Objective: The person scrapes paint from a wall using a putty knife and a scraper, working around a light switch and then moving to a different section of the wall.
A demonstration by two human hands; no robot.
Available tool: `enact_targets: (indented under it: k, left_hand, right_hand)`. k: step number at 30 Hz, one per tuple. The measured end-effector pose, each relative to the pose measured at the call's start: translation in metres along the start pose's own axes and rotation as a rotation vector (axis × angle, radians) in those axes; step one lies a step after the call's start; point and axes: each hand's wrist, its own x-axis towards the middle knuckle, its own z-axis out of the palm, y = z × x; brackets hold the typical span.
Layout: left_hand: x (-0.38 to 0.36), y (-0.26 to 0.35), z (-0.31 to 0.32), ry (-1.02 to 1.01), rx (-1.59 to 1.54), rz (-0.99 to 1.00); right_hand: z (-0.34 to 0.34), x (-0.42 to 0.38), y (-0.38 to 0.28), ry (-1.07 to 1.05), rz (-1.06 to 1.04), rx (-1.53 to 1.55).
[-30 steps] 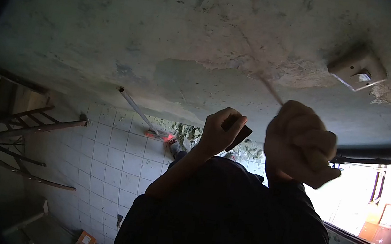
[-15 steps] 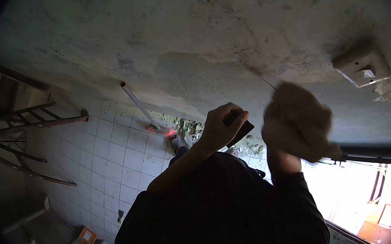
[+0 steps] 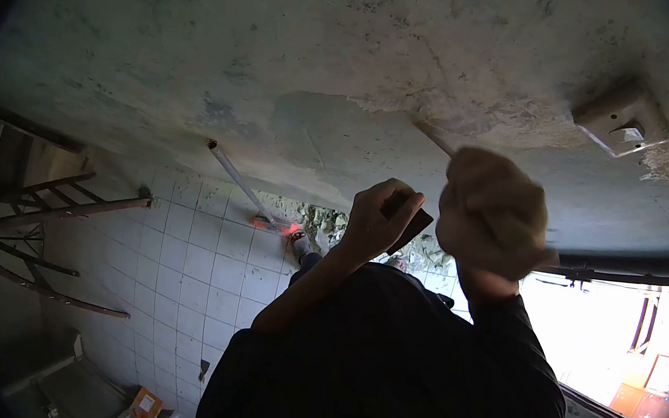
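My right hand (image 3: 494, 214), blurred by motion, is closed around a thin scraper (image 3: 435, 138). Only the narrow, edge-on end of the scraper shows; its tip is right at the edge of the peeled patch on the wall (image 3: 335, 138). Lower and to the left, my left hand (image 3: 379, 223) is closed on a flat dark brown piece (image 3: 411, 235), which sticks out past the thumb. The upper wall has rough, flaking paint, while a smoother greenish-grey area lies below it.
A switch box (image 3: 624, 126) juts from the wall at upper right. A broom (image 3: 241, 185) leans against the wall. Paint flakes (image 3: 325, 218) litter the tiled floor (image 3: 196, 250). A metal frame (image 3: 57, 221) stands left, and a bright window opening (image 3: 596, 325) lies right.
My right hand has moved a little left with the scraper, and more of the tool now shows at the wall. The left hand stays in place with its brown piece.
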Motion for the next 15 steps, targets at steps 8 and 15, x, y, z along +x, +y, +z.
enact_targets:
  k: [8, 15]
  left_hand:
    - [0.002, -0.001, 0.002, 0.019, -0.042, -0.029]
    - [0.003, 0.003, 0.001, 0.019, 0.012, 0.002]
  right_hand:
    - [-0.011, -0.001, 0.018, -0.100, -0.123, -0.201]
    - [-0.002, -0.009, 0.031, -0.164, -0.022, -0.304]
